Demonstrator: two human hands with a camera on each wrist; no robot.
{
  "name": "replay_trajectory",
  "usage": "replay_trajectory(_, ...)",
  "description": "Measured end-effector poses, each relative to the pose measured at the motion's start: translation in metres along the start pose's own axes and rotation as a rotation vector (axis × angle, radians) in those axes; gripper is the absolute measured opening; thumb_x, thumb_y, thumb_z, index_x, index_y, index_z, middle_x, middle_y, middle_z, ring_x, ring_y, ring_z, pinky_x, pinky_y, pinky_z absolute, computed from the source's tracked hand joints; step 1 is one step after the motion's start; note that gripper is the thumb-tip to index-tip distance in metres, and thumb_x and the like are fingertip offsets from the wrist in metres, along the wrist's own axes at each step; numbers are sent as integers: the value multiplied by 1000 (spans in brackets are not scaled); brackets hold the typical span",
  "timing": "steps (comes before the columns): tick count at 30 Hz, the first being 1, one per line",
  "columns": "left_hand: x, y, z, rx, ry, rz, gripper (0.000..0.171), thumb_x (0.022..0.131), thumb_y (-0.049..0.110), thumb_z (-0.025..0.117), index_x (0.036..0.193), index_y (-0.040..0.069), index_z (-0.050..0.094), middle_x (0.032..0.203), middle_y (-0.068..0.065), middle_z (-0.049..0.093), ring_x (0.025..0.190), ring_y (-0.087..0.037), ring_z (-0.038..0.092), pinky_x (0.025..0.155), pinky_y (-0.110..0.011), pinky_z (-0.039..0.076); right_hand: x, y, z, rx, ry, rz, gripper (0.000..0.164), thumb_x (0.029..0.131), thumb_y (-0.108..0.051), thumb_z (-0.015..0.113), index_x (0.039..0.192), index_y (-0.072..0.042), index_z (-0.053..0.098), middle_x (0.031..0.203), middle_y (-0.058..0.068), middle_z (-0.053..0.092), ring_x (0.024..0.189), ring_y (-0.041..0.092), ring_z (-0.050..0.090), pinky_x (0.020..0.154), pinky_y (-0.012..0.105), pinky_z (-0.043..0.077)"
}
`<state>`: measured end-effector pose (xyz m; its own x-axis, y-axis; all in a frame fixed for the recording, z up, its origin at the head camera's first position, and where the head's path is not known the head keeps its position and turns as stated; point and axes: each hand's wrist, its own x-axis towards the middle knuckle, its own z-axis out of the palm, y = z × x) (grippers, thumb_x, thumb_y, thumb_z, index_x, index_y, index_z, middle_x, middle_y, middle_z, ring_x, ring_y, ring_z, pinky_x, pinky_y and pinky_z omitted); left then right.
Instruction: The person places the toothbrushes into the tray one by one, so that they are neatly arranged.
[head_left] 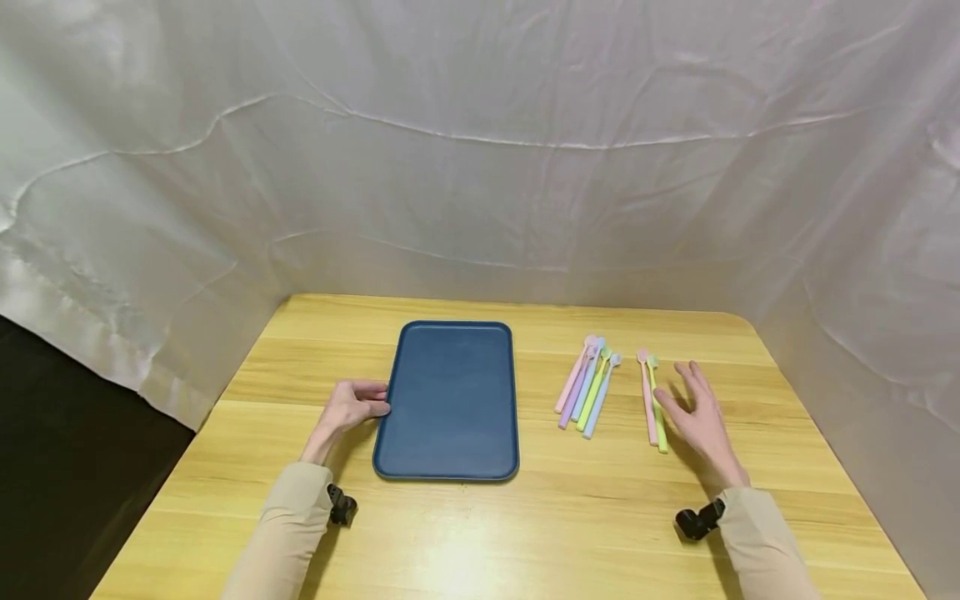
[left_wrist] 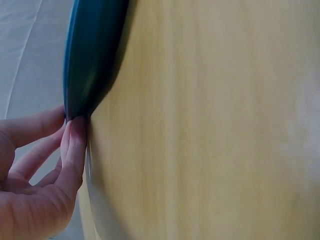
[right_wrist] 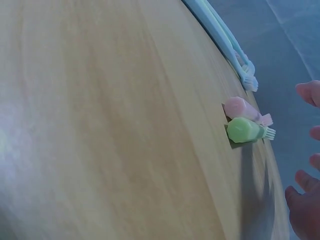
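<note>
On the wooden table (head_left: 600, 525), seen from the head, a flat blue tray (head_left: 453, 400) lies near the left hand (head_left: 348, 410). That hand pinches the tray's left edge. To the right of the tray, five toothbrushes (head_left: 593, 392) in pink, purple, blue and green lie close together. Further right lie a pink toothbrush (head_left: 648, 408) and a green toothbrush (head_left: 661, 432), side by side. The right hand (head_left: 701, 421) is just beside them, fingers spread wide, holding nothing.

In the left wrist view, thumb and fingers meet at the tray's rim.

In the right wrist view, the loose fingers (right_wrist: 307, 181) are apart from the pink and green handle ends.
</note>
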<state>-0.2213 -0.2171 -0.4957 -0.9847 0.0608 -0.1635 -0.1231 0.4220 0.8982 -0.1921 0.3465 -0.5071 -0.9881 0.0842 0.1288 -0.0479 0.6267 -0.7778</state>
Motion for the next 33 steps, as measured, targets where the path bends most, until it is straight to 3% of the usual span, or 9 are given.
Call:
replay_trajectory(4,0,0,1,11,-48,32,50,81,-1,75,126,-16,60,117,-33,69,100,-22,72,75,-9,56,-1,0,0,5,1,3,76,101,-39,59,159,-6,24,170,18,-2,151,57,3,113,87,5)
replay_trajectory(12,-1,1,7,-36,-83,0,51,81,2,77,128,-12,62,117,-29,70,93,-8,68,78,-9,55,-1,0,-1,-2,1,10,76,100,-38,61,159,-6,25,170,20,0,152,56,4,115,84,7)
replay_trajectory(17,-1,2,13,-34,-91,-10,52,79,3,79,127,-10,64,115,-26,72,94,-10,69,81,-9,54,-2,1,-1,3,2,4,76,101,-38,60,159,-5,25,169,21,1,151,56,4,115,84,6)
replay_trajectory(22,-3,3,19,-13,-130,-7,52,78,5,80,126,-8,65,114,-25,73,100,-22,72,98,-28,59,-4,1,-1,33,10,-4,73,101,-34,60,158,-3,26,167,26,7,150,56,11,120,78,13)
replay_trajectory(25,-5,5,22,-5,-146,-8,52,77,6,82,125,-7,66,113,-24,73,101,-25,72,105,-41,57,-5,1,-1,31,50,-15,67,100,-27,62,155,-1,33,161,30,25,141,51,36,123,44,40)
replay_trajectory(26,-6,6,23,-3,-155,-5,52,77,6,82,125,-7,66,113,-24,73,101,-25,72,106,-43,57,-5,1,0,28,70,-18,64,100,-25,62,153,0,37,157,30,33,135,45,46,116,29,47)
replay_trajectory(28,-7,7,25,-1,-166,-2,52,76,6,82,124,-7,67,112,-23,74,98,-23,72,104,-41,58,-5,2,1,22,110,-22,59,98,-19,64,149,2,43,145,29,46,115,25,60,94,7,50)
replay_trajectory(30,-8,8,26,-9,-186,-3,52,75,5,82,123,-8,67,110,-24,74,94,-20,72,99,-36,60,-4,3,3,43,138,-20,55,96,-14,65,145,4,47,133,27,53,98,6,60,77,-3,45)
replay_trajectory(33,-7,7,30,-16,-209,0,52,75,4,83,122,-9,67,108,-24,74,89,-16,72,89,-26,62,-2,4,5,72,160,-13,52,94,-7,66,142,6,50,122,25,57,83,-12,52,69,-2,47)
